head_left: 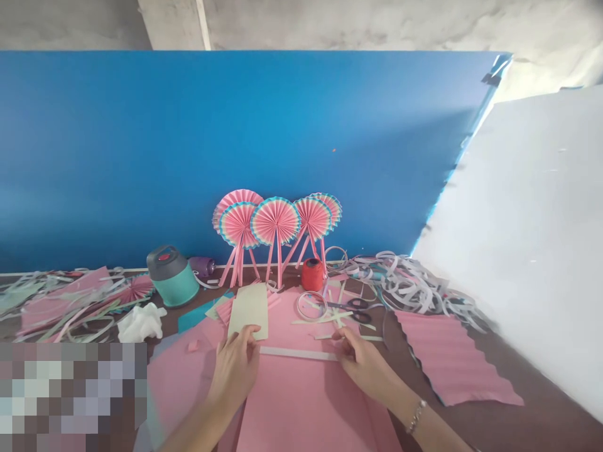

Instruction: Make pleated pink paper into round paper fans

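Centrally, in the lower half of the frame, a person's two bare hands hold a narrow white paper strip (299, 353) straight across a large pink sheet (315, 402). The left hand (238, 361) grips the strip's left end, and the right hand (358, 355), with a bracelet (417, 415) at its wrist, grips the other; the fingers partly cover both ends. Just above the left fingertips lies a pale yellow-green paper (248, 311). Above the right hand, near the centre, are a clear ring-shaped roll (311, 305), dark-handled scissors (362, 317) and a red container (312, 275). Mid-frame, pink pleated paper fans (276, 221), several edged in blue, stand on pink stick legs before a blue panel (282, 125). At centre left sit a teal container with a grey top (174, 285), a purple object (202, 267) too small to identify surely, and crumpled white tissue (141, 322). A tangle of pale strips (405, 282) heaps at centre right, above a rippled pink sheet (459, 358) at lower right. The lower-left corner is pixelated.
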Tool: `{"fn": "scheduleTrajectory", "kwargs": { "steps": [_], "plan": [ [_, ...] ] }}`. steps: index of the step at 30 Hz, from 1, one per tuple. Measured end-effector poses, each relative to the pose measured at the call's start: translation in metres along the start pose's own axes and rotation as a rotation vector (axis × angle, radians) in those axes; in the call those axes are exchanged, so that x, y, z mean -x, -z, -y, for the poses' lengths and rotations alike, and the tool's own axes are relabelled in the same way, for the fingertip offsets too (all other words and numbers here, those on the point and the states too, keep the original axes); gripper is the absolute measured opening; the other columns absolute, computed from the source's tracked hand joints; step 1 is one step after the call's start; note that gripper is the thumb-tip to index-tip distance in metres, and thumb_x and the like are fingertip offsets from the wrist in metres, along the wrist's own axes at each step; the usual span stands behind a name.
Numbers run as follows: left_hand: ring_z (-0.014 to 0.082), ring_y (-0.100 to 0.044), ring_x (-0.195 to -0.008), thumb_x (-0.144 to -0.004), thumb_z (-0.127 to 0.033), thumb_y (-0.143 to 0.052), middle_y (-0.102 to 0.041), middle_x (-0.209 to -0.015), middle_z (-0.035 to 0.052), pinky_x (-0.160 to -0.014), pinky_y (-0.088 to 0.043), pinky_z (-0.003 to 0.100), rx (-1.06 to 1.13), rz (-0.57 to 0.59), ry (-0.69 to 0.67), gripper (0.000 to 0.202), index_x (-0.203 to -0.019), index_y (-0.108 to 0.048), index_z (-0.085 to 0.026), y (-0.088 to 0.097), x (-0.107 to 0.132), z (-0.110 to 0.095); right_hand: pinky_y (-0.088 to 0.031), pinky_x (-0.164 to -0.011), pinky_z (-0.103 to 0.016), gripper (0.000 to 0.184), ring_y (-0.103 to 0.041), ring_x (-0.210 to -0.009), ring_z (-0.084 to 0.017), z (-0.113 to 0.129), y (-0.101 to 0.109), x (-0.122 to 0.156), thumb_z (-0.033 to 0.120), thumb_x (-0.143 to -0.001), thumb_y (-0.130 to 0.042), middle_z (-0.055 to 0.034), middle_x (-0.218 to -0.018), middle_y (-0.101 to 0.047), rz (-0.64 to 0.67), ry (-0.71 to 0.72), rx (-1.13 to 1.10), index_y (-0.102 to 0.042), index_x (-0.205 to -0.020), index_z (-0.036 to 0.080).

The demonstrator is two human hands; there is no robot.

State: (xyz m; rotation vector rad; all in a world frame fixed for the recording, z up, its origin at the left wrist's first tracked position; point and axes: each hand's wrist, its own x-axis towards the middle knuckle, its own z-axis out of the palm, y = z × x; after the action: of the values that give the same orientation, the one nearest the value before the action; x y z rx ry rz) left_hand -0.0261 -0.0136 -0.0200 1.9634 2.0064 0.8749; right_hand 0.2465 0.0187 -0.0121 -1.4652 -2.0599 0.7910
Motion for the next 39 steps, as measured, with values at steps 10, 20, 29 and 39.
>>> {"fn": "scheduleTrajectory", "kwargs": {
  "steps": [10, 20, 29, 39],
  "plan": [
    [0.0205, -0.064, -0.077, -0.082, -0.016, -0.037, -0.064, -0.071, -0.0018, -0.079, -0.044, 0.039, 0.008, 0.009, -0.003, 0.029, -0.103, -0.054, -0.025, -0.0036, 0.001, 0.0044, -0.041, -0.065, -0.029, 0.023, -0.061, -0.071, -0.02, 0.0067, 0.0028, 0.0004, 0.019, -0.072, -0.041, -0.0019, -0.074, -0.065, 0.032, -0.092, 0.015, -0.054, -0.09, 0.022],
    [0.0216, -0.064, -0.08, -0.082, -0.017, -0.038, -0.066, -0.075, 0.0002, -0.081, -0.044, 0.041, -0.004, 0.031, -0.017, 0.028, -0.103, -0.055, -0.025, 0.0004, 0.0025, 0.0017, -0.045, -0.07, -0.028, 0.015, -0.064, -0.08, -0.022, 0.0068, 0.0038, 0.0004, 0.018, -0.071, -0.044, -0.0035, -0.082, -0.07, 0.037, -0.105, -0.048, -0.056, -0.078, 0.022],
    [0.021, -0.064, -0.077, -0.081, -0.017, -0.04, -0.067, -0.075, -0.0003, -0.077, -0.045, 0.038, -0.039, 0.014, -0.029, 0.027, -0.1, -0.057, -0.026, 0.0002, 0.0025, 0.0024, -0.047, -0.076, -0.031, 0.021, -0.065, -0.086, -0.024, 0.0013, -0.0008, 0.0012, 0.018, -0.072, -0.046, -0.0052, -0.087, -0.071, 0.014, -0.122, -0.059, -0.065, -0.079, 0.023],
    [0.0216, -0.065, -0.078, -0.081, -0.016, -0.039, -0.067, -0.075, 0.0008, -0.077, -0.045, 0.039, -0.053, 0.04, -0.046, 0.027, -0.1, -0.056, -0.024, -0.0002, 0.0013, 0.0021, -0.046, -0.077, -0.031, 0.022, -0.065, -0.086, -0.024, 0.0039, -0.0006, 0.0008, 0.019, -0.071, -0.045, -0.0065, -0.087, -0.071, 0.028, -0.139, -0.027, -0.065, -0.08, 0.022]
  ]
}}
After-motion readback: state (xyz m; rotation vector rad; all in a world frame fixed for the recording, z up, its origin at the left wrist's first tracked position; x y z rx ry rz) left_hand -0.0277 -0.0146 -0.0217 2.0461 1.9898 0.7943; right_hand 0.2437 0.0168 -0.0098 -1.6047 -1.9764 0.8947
